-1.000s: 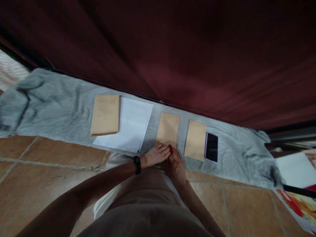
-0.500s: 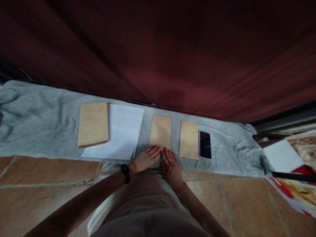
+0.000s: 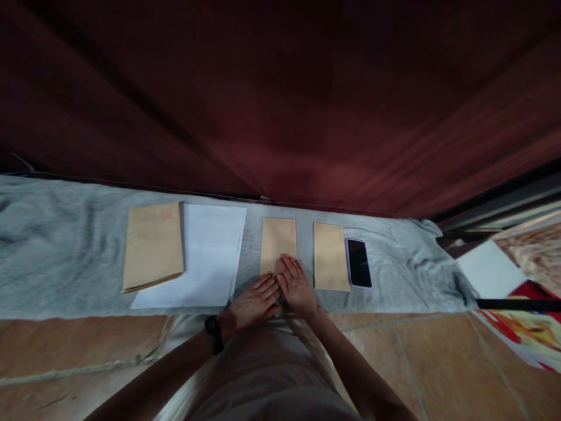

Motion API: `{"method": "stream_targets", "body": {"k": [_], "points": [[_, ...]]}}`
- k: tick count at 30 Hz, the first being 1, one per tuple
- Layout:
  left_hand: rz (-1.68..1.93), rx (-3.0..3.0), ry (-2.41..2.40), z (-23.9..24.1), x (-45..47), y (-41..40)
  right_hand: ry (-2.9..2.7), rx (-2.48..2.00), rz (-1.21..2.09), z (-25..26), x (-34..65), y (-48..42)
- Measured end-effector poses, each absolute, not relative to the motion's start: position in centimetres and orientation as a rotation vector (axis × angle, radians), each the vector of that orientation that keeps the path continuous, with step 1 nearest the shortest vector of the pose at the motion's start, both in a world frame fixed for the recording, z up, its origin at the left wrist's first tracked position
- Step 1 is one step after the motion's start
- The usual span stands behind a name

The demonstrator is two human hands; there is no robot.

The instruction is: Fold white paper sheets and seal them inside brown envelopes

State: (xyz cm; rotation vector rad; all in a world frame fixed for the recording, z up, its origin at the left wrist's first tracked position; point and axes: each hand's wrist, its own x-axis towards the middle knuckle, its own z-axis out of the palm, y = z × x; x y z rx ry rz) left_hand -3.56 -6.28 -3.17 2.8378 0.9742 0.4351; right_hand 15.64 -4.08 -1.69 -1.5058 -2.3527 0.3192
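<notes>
A brown paper envelope (image 3: 277, 240) with small red print lies flat on the grey cloth in front of me. Across its near right part rests my right hand (image 3: 297, 286), fingers stretched out and flat. My left hand (image 3: 255, 301) touches the envelope's near edge, its fingers laid out beside the right hand. Both hands cover the near end of the envelope. To the right lies another brown envelope (image 3: 331, 256), apart from my hands. On the left a stack of brown envelopes (image 3: 153, 245) partly overlaps white paper sheets (image 3: 213, 251).
A phone (image 3: 359, 263) lies right of the second envelope. The grey cloth (image 3: 403, 269) covers a narrow surface backed by a dark red curtain (image 3: 280, 117). Printed packaging (image 3: 530, 330) and a white sheet (image 3: 491, 269) are at the far right. Tiled floor (image 3: 377, 345) shows below.
My right hand has slid forward and slightly left onto the envelope, while my left hand stays at the near edge. The view has shifted a little.
</notes>
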Motion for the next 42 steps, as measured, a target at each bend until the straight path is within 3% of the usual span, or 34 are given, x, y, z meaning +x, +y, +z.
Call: {"method": "stream_targets", "body": {"k": [19,42], "points": [[0.496,2.928,0.894,-1.8,-4.0,-5.6,-2.104,-1.850,0.126,-2.4,13.6,7.5],[0.500,2.939,0.889,-2.5,-3.7,-5.9,-2.179,-1.685,0.122,-2.9,15.8,-4.4]]}}
